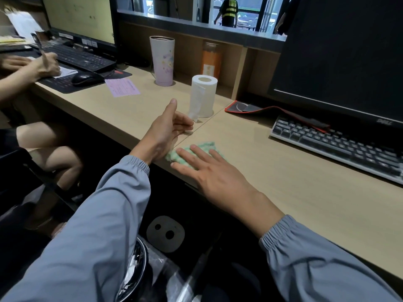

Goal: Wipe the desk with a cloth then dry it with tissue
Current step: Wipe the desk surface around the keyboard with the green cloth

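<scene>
1. One cloth [206,145], green and white, bunched, lying on the tabletop [283,182] near its front edge, just right of the seam between the two desk sections.
2. Our right hand [209,171] lies flat on the cloth, fingers straight and spread. It presses down and grips nothing.
3. Our left hand [165,131] hangs over the front edge just left of the cloth, palm turned inward, thumb up, fingers loosely extended. It holds nothing.
4. One tissue roll [202,95] stands upright behind the cloth with a loose tail hanging down its front. The left fingertips are just beside the tail; we can't tell if they touch.
5. Containers: one white-pink tumbler [162,62] with an open top, contents not visible; one orange bottle [211,59] in the back cubby; one bin [135,264] under the desk with a plastic liner and crumpled white waste inside.
6. Two monitors [340,57], two keyboards [335,147], one mouse [86,79], one red-edged mouse pad [246,107], one pink paper [122,87].
7. A second person [46,66] is writing at far left.
</scene>
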Tool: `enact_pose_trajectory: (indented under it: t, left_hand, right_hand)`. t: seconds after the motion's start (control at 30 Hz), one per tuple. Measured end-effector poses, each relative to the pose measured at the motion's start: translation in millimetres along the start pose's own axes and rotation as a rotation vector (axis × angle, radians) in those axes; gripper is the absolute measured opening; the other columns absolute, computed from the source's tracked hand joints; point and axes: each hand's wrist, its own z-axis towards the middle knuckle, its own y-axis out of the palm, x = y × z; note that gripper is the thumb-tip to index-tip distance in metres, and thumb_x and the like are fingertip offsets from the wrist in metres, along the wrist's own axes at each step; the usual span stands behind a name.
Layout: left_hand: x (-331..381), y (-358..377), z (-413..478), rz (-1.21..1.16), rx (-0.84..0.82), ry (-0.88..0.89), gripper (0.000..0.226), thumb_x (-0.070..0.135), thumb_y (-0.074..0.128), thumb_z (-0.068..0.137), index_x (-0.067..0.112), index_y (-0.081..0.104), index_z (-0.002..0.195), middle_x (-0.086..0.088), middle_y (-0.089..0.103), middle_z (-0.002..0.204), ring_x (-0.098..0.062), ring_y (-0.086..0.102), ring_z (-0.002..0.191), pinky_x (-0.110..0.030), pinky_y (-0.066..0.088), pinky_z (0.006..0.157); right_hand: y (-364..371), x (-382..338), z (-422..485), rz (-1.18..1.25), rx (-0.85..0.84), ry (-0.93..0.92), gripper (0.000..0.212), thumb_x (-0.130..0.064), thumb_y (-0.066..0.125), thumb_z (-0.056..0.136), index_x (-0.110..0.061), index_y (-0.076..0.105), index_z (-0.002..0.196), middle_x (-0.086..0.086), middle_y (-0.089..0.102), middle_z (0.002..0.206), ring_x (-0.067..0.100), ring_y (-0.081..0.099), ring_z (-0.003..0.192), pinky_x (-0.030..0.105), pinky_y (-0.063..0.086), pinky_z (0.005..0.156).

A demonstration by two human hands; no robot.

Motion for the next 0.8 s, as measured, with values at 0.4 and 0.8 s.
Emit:
enact_pose_trajectory:
  t: [0.4,0.8]
  left_hand:
    - [-9,-2,5,0.147,-0.004,0.055,0.066,0.064,0.042,0.094,0.007,0.075,0.084,-0.012,0.077,0.089,-0.026,0.073,0.092,-0.044,0.057,0.102]
    - [-15,0,-6,0.415,-0.070,0.166,0.036,0.047,0.073,0.092,0.011,0.074,0.093,-0.001,0.076,0.089,-0.026,0.075,0.101,-0.039,0.054,0.094]
  right_hand:
    - [1,2,-4,0.027,-0.004,0.025,0.070,-0.012,0.037,0.105,-0.039,0.011,0.163,-0.006,-0.009,0.173,0.024,-0.007,0.159,0.050,0.008,0.126]
    - [-5,22,-76,0.145,-0.067,0.051,0.075,-0.017,0.026,0.095,-0.044,0.010,0.163,-0.011,-0.011,0.172,0.019,-0.012,0.159,0.046,-0.001,0.128]
